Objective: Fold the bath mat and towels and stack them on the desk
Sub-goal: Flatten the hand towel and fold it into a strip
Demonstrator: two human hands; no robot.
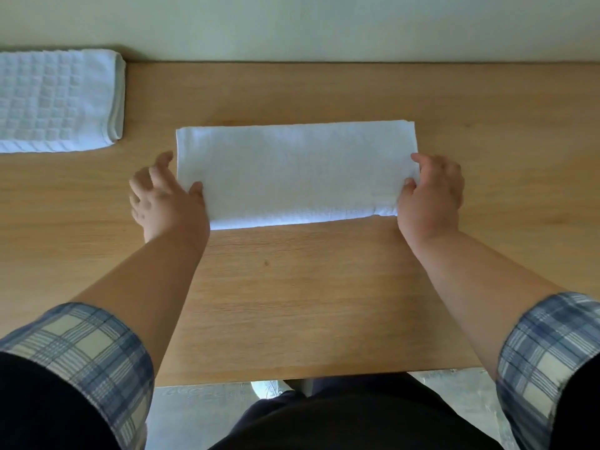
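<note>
A white towel (292,172), folded into a long flat rectangle, lies on the wooden desk (308,287) in the middle. My left hand (165,199) is at its left end, thumb touching the near left corner and fingers spread loosely over the desk beside it. At the towel's right end, my right hand (431,196) has thumb and curled fingers pinching the edge. A folded white bath mat (58,99) with a raised square pattern rests at the far left of the desk, apart from both hands.
The desk's far edge meets a pale wall (324,24). Its near edge runs just in front of my body, with the floor and a shoe (266,388) visible below. Bare wood lies right of the towel and between towel and mat.
</note>
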